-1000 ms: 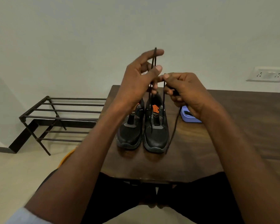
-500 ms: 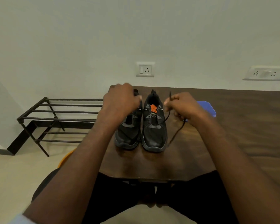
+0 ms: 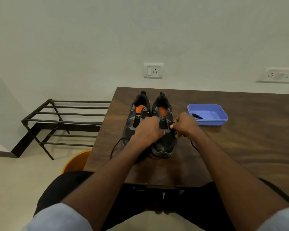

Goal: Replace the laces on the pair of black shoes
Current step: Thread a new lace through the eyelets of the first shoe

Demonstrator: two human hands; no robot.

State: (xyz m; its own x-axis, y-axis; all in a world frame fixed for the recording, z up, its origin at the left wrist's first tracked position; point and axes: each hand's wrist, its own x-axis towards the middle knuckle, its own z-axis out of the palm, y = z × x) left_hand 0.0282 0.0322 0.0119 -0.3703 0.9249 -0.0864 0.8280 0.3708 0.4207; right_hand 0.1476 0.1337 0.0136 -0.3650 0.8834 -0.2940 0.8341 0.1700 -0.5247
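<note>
I had both hands, left (image 3: 148, 130) and right (image 3: 184, 125), pinching the lace (image 3: 114, 148) over the right shoe (image 3: 163, 144) near the table's (image 3: 240, 147) left edge.

On the dark wooden table (image 3: 240, 147) two black lace-up shoes (image 3: 163, 130) stand side by side, heels toward the wall, with a shallow blue plastic tray (image 3: 207, 114) to their right holding a small black lace piece (image 3: 197, 116). Left of the table stands a black metal-bar shoe rack (image 3: 63, 120), and an orange round stool (image 3: 77, 161) sits on the floor by the table's near left corner. On the wall behind are a white switch socket (image 3: 153, 70) and, further right, a white double socket plate (image 3: 279, 75).
</note>
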